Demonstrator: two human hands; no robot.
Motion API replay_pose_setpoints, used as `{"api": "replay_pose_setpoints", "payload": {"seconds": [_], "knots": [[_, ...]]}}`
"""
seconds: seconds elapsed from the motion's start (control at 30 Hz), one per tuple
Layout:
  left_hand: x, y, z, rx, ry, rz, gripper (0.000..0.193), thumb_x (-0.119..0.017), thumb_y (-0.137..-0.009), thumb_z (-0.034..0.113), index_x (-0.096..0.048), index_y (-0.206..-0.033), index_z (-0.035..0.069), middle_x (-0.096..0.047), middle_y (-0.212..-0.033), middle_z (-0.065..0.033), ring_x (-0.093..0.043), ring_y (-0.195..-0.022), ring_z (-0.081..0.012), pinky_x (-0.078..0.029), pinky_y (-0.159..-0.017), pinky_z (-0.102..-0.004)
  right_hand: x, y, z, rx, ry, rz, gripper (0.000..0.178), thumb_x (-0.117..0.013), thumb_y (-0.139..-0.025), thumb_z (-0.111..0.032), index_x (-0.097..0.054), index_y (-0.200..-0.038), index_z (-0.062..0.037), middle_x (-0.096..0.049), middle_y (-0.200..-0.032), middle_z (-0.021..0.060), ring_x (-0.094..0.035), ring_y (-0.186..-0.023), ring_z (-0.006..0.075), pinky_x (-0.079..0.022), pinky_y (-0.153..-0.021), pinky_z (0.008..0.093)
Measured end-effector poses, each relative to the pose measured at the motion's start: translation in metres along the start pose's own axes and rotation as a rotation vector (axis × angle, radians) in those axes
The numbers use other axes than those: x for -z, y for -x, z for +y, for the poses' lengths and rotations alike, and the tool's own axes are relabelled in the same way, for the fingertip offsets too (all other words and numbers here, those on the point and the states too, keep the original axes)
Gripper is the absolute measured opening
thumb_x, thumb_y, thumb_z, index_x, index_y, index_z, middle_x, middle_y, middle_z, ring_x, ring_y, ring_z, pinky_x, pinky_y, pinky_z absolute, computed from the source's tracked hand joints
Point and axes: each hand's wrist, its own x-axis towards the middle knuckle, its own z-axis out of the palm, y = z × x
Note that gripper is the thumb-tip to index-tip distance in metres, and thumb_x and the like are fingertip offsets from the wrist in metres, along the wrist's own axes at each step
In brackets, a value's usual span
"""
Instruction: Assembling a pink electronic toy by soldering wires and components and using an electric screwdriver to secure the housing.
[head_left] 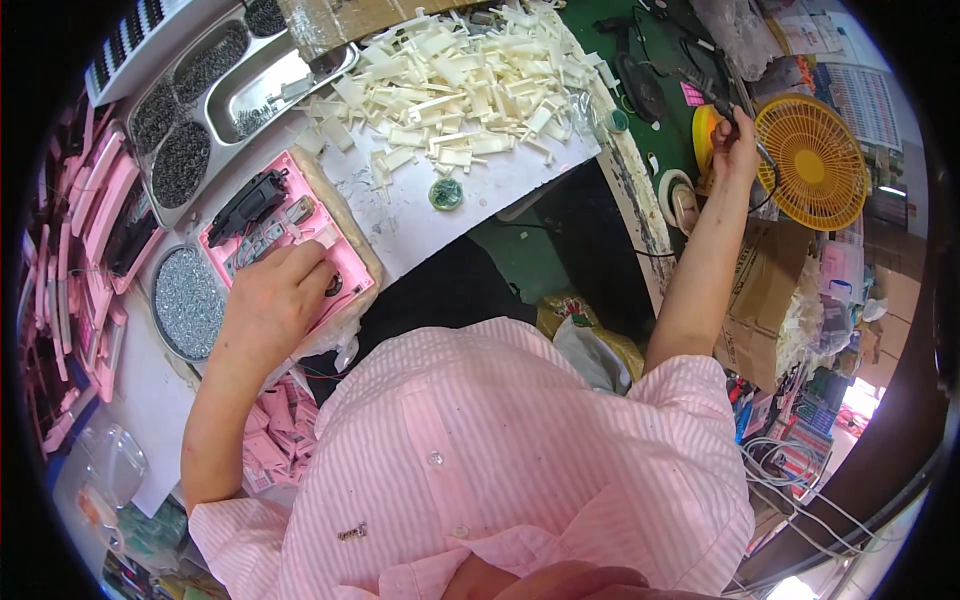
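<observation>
A pink plastic housing lies at the left of the table on a padded block, with a black part and metal pieces set inside it. Over its near half is my left hand, fingers curled and pressed together at the inner parts; whatever the fingertips pinch is hidden. Out to the far right, my right arm is stretched and my right hand is closed around a dark, slim corded tool, whose exact kind I cannot make out. A yellow ring-shaped item sits beside that hand.
Screws fill a round dish left of the housing. A metal tray holds dark springs behind it. White plastic parts are heaped at the back. Pink casings stand far left; a yellow fan and cardboard box are right.
</observation>
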Motion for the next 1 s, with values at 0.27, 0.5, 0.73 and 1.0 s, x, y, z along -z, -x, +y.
{"api": "replay_pose_setpoints", "payload": {"seconds": [0.27, 0.5, 0.73, 1.0], "knots": [[0.004, 0.0, 0.006, 0.082, 0.113, 0.076, 0.022, -0.068, -0.079, 0.006, -0.063, -0.1, 0.005, -0.062, -0.101, -0.0083, -0.065, -0.086, -0.0265, -0.055, -0.07, -0.0377, -0.014, 0.009, -0.01, 0.144, 0.237, -0.056, 0.011, -0.073, -0.089, -0.011, -0.064, -0.087, -0.0042, -0.058, -0.063, 0.0022, -0.05, -0.05, 0.0094, -0.039, -0.049, 0.0214], [0.007, 0.0, 0.014, 0.283, 0.29, 0.147, 0.025, -0.07, -0.08, 0.003, -0.062, -0.104, 0.003, -0.06, -0.098, -0.0129, -0.065, -0.082, -0.0312, -0.053, -0.069, -0.0387, -0.01, 0.011, 0.002, -0.197, -0.198, -0.06, 0.025, -0.068, -0.095, -0.028, -0.064, -0.091, -0.0038, -0.057, -0.067, 0.0037, -0.052, -0.058, 0.0145, -0.041, -0.053, 0.0257], [-0.008, 0.01, 0.02, 0.405, 0.226, 0.246, 0.011, -0.07, -0.08, 0.009, -0.065, -0.089, 0.004, -0.061, -0.087, -0.0107, -0.063, -0.079, -0.0304, -0.051, -0.065, -0.0398, -0.026, 0.06, 0.013, -0.36, -0.601, -0.261, 0.026, -0.062, -0.097, -0.03, -0.063, -0.1, -0.0041, -0.055, -0.077, 0.0034, -0.048, -0.068, 0.0137, -0.039, -0.057, 0.0268], [-0.022, 0.025, 0.026, 0.519, 0.412, 0.415, 0.019, -0.067, -0.085, 0.006, -0.066, -0.104, 0.004, -0.068, -0.091, -0.012, -0.067, -0.079, -0.0273, -0.054, -0.068, -0.0371, -0.224, 0.281, 0.026, 0.51, 0.529, -1.028, 0.021, -0.073, -0.081, -0.014, -0.07, -0.101, -0.0069, -0.063, -0.106, 0.0082, -0.056, -0.098, 0.0261, -0.047, -0.082, 0.0365]]}}
